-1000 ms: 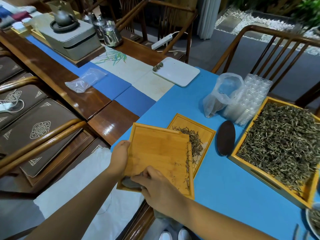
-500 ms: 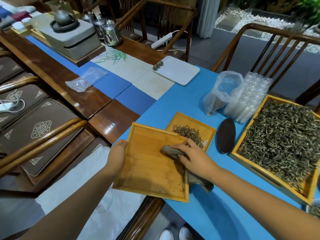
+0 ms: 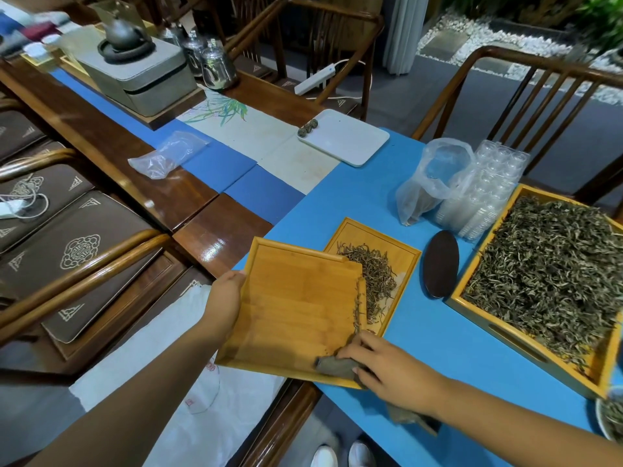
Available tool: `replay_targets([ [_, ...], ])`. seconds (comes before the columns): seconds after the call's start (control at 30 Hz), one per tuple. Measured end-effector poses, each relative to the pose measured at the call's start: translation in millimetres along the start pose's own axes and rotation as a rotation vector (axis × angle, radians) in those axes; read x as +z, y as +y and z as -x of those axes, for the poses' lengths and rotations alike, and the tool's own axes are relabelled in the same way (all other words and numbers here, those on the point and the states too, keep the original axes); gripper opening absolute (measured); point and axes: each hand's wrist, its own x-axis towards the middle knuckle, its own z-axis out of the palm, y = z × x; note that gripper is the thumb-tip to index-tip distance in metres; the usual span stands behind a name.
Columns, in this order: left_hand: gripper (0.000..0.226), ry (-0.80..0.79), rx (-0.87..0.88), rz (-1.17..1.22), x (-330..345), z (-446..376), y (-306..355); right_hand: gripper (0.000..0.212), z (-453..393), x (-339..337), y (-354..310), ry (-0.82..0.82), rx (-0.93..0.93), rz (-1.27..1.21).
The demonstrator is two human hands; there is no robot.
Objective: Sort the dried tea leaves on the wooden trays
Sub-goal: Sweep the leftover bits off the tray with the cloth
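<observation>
My left hand grips the left edge of a bamboo tray, tilting it toward a smaller bamboo tray beside it. A thin line of dried tea leaves lies along the tilted tray's right rim. The smaller tray holds a pile of tea leaves. My right hand presses a grey-brown cloth onto the near right corner of the tilted tray. A large bamboo tray at the right is full of tea leaves.
A dark oval scoop lies between the trays. Behind it stand a plastic bag and stacked clear cups. A white tray with small tea balls sits farther back. A bowl's edge shows at the lower right. Chairs flank the table.
My right hand has drawn the cloth from the tray's far right side back to its near right corner. The left hand has tipped the tray more toward the small tray.
</observation>
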Motion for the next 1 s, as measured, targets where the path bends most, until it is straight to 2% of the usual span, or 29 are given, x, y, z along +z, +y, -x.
replay_targets([
  [0.27, 0.026, 0.009, 0.010, -0.021, -1, 2, -3, 0.033, -26, -19, 23, 0.120, 0.059, 0.082],
  [0.57, 0.026, -0.053, 0.026, -0.045, -8, 12, -6, 0.033, -57, -34, 48, 0.290, 0.302, -0.013],
  [0.67, 0.026, -0.022, 0.028, -0.073, -14, 13, -8, 0.032, -55, -38, 50, 0.343, 0.342, -0.065],
  [0.8, 0.024, 0.012, 0.042, -0.096, -21, 12, -11, 0.032, -44, -33, 32, 0.326, 0.238, -0.082],
  [1.0, 0.020, 0.008, 0.006, -0.039, -22, 15, -12, 0.034, -27, 1, -3, 0.150, -0.034, 0.013],
])
